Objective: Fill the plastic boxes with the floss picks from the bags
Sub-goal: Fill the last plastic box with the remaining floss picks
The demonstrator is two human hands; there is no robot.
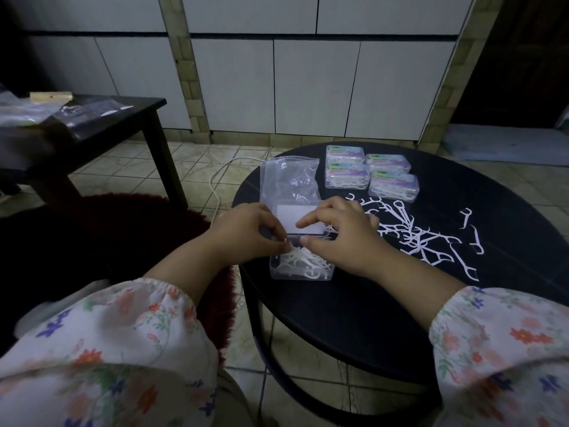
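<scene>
Hands (295, 235) over open box (300, 266), lid label partly hidden.

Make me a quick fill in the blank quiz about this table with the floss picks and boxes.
1. At the far side of the round table, ____ closed boxes sit filled.
2. The loose floss picks lie to the ____ of the open box.
3. The empty bag lies ____ the open box.
4. Both hands, left and right, work over the ____ box.

Answers: four; right; behind; open
</scene>
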